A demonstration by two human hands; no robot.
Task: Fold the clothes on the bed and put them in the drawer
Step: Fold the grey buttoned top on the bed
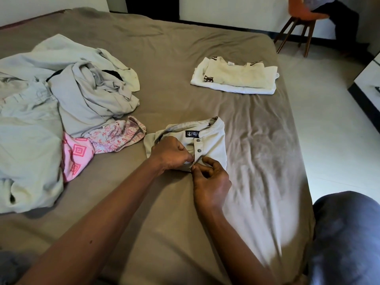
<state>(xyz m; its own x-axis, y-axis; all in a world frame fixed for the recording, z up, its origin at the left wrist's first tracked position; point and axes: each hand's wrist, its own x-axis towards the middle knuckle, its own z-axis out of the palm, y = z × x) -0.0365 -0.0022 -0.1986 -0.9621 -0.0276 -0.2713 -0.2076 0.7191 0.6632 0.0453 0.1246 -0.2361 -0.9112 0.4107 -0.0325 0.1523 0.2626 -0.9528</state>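
Left hand [170,153] and right hand [211,182] meet on the bed [174,223], fingers [207,161] of both pinching the folded beige shirt [213,140] at its near edge. Unfolded pile [82,95] lies at nine o'clock, folded white stack [234,77] at one.

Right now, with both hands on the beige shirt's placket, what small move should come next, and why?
Probably finish fastening the placket: the left hand and right hand both pinch the beige shirt at its near edge, just below two visible buttons, and the shirt already lies folded small.
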